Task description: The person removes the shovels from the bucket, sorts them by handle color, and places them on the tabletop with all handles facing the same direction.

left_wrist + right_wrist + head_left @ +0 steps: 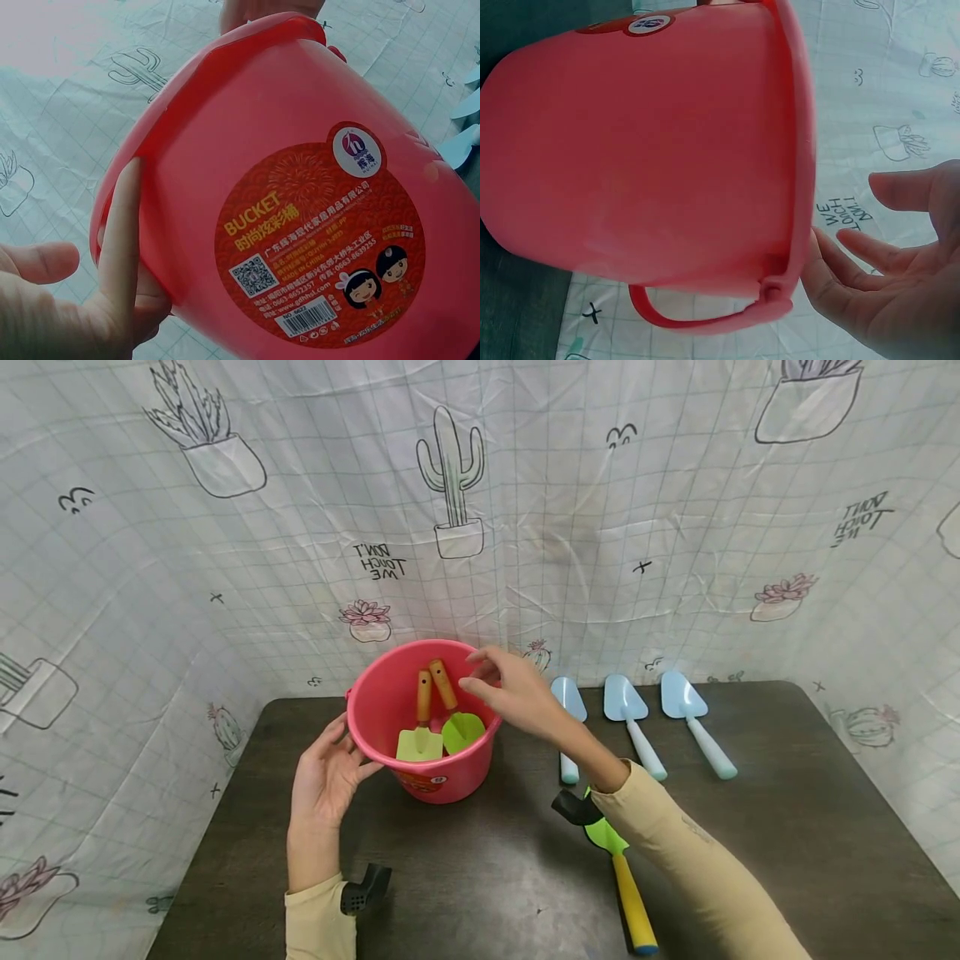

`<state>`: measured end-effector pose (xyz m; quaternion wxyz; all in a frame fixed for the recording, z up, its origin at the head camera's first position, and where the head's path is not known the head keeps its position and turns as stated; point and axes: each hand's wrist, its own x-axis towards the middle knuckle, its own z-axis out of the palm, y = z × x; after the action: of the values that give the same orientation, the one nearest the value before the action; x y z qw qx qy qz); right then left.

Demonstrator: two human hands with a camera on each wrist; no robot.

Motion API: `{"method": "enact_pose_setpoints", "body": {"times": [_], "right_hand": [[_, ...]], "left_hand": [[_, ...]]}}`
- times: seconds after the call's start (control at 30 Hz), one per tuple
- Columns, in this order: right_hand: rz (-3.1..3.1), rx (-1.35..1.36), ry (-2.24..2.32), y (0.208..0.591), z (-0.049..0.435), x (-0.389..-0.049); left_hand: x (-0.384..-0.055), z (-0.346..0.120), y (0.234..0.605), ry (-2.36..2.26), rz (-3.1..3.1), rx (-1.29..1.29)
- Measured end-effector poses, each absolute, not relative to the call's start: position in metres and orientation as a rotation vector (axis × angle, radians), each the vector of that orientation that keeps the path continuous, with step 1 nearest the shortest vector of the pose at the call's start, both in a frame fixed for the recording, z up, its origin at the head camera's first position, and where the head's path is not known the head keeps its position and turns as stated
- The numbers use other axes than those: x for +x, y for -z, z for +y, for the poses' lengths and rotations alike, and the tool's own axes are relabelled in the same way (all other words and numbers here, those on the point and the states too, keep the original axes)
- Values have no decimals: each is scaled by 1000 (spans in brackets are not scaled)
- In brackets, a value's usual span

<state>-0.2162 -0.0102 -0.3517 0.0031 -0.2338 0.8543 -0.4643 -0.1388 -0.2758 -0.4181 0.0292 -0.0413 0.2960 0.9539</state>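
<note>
Pink plastic bucket [461, 781], upright, far and left on the table [480, 877], two small shovels [420, 744] inside! The left hand [326, 777] touches its left rim, thumb apart from the fingers. And the right hand [517, 689] is over the right rim, fingers loosely bent, thumb apart; whether they touch it, I can't tell. Three blue trowels [625, 701] lie far right, a green trowel [630, 893] near right.

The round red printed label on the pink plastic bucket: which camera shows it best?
The left wrist view: the round red printed label faces it whole, "BUCKET" readable. The head view shows it small on the pink plastic bucket; the right wrist view, only its edge.
</note>
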Motion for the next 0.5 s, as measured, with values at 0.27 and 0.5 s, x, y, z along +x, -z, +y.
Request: {"method": "enact_pose_setpoints", "body": {"times": [0.27,0.5], "right_hand": [[2648,-707,1409,355,-31,-232],[2693,-727,1270,363,-48,-245]], "left_hand": [[-138,-277,419,-2945,888,-131],[-137,-276,417,-2940,927,-159]]}}
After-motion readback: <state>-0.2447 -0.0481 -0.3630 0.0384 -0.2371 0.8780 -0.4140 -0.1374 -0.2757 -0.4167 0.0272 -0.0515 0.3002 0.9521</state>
